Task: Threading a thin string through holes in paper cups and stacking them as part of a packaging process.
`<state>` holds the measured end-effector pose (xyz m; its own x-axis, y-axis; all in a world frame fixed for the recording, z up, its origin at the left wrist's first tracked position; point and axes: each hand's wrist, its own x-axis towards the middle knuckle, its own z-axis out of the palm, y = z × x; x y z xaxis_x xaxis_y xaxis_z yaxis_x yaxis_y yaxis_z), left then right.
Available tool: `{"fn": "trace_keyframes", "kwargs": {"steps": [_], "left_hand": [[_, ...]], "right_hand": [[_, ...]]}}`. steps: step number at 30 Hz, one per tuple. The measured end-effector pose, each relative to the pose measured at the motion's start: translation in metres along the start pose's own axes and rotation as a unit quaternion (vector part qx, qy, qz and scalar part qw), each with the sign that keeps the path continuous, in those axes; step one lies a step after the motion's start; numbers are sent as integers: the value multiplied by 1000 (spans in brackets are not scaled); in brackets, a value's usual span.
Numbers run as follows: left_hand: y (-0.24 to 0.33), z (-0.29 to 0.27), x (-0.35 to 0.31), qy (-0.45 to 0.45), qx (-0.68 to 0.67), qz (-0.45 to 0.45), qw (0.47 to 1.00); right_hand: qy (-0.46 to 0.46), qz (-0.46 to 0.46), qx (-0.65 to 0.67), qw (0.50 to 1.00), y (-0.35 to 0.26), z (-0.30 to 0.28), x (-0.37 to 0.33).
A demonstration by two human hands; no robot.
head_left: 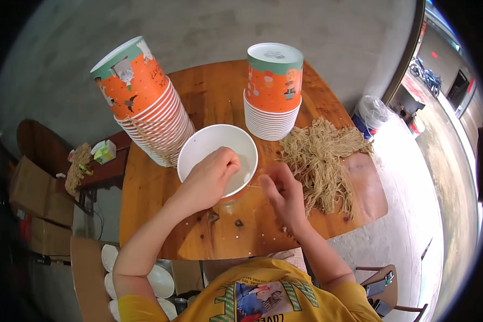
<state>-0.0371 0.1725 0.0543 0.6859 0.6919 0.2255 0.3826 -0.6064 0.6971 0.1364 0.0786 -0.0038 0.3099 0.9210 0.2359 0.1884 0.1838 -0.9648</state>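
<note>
A white-walled paper bucket [220, 134] stands upright at the middle of the table, its open mouth facing up. My left hand [213, 180] reaches over its near rim, fingers curled closed inside the mouth; what they hold, if anything, is hidden. Just right of the bucket, my right hand [285, 194] is closed with thumb against fingers. A thin pale string [253, 187] runs from the bucket's near right side to these fingers. A loose heap of tan twine [322, 161] lies beside my right hand.
Upside-down stacks of orange-and-green paper buckets stand at the back left [150, 104], leaning, with twine along its side, and back right [273, 88]. The wooden table [209, 236] has a rounded edge. White bowl-like items [160, 282] sit in a cardboard box lower left; a chair [383, 290] stands lower right.
</note>
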Motion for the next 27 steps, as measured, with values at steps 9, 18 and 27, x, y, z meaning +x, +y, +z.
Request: {"fn": "trace_keyframes", "kwargs": {"steps": [9,18,27], "left_hand": [[-3,5,-5,-48,-227,-96,968],[6,10,2,-104,-348,-246,898],[14,11,3,-131,-326,-244,904]], "right_hand": [[-121,48,118,985,-6,6,20],[-154,49,215,963,-2,-1,23],[-333,110,141,926,-47,-44,42]]}}
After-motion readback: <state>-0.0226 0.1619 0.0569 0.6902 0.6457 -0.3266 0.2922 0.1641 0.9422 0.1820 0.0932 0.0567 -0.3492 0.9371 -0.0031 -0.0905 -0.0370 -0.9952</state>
